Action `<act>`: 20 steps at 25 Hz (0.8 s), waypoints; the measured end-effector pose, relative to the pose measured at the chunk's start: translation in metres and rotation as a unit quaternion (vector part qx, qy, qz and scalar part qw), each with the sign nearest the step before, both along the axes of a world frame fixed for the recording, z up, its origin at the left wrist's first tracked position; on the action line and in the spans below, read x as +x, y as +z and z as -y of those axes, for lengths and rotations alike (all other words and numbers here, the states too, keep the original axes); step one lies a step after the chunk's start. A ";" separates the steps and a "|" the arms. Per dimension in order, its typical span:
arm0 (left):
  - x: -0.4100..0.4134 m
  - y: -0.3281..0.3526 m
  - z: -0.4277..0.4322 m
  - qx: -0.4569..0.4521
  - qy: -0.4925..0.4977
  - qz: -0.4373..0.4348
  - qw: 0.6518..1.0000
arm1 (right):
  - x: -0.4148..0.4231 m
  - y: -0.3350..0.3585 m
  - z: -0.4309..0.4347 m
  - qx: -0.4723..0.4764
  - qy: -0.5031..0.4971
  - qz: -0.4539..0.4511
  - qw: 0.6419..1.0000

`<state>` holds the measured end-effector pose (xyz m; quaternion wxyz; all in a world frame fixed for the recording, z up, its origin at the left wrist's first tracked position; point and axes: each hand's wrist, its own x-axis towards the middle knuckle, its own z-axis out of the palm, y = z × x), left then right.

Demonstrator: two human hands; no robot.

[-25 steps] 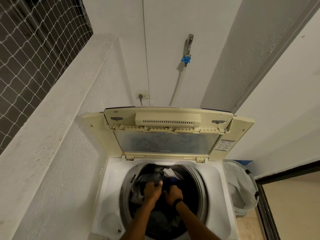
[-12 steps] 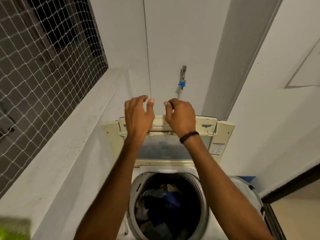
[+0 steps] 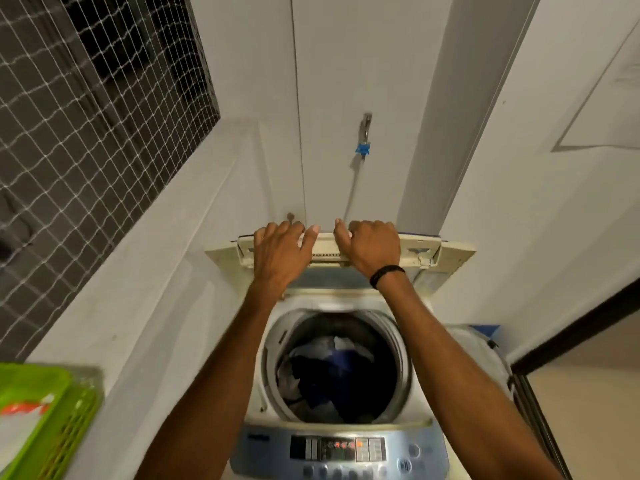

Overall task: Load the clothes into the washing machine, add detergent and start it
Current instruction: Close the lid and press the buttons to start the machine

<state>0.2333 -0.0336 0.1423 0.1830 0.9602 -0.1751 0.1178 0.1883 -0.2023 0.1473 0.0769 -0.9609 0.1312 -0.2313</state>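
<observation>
Up from the clothes [image 3: 332, 372] in the tub [image 3: 273, 368] at 6 o'clock, my left hand [image 3: 282, 254] and right hand [image 3: 374, 249] now curl fingers [image 3: 277, 229] over the raised lid [image 3: 426, 251] at 12, seemingly to close it.

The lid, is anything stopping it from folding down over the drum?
Nothing visible does. The left hand and right hand grip the raised lid at its top edge, and the clothes lie low in the drum, below its rim.

A home laundry nook: a top-loading washing machine [image 3: 337, 441] stands against white walls, a wall tap [image 3: 365, 128] with a hose [image 3: 353, 188] above it, a netted window [image 3: 86, 109] on the left.
</observation>
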 end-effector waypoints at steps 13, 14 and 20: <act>-0.201 -0.185 -0.072 0.111 -0.046 -0.200 0.972 | -0.199 -0.190 -0.075 0.137 0.030 -0.259 0.956; -0.201 -0.186 -0.072 0.101 -0.038 -0.193 0.975 | -0.197 -0.192 -0.075 0.146 0.026 -0.254 0.956; -0.209 -0.222 -0.073 0.133 -0.042 -0.217 0.966 | -0.205 -0.239 -0.079 0.186 -0.012 -0.245 0.952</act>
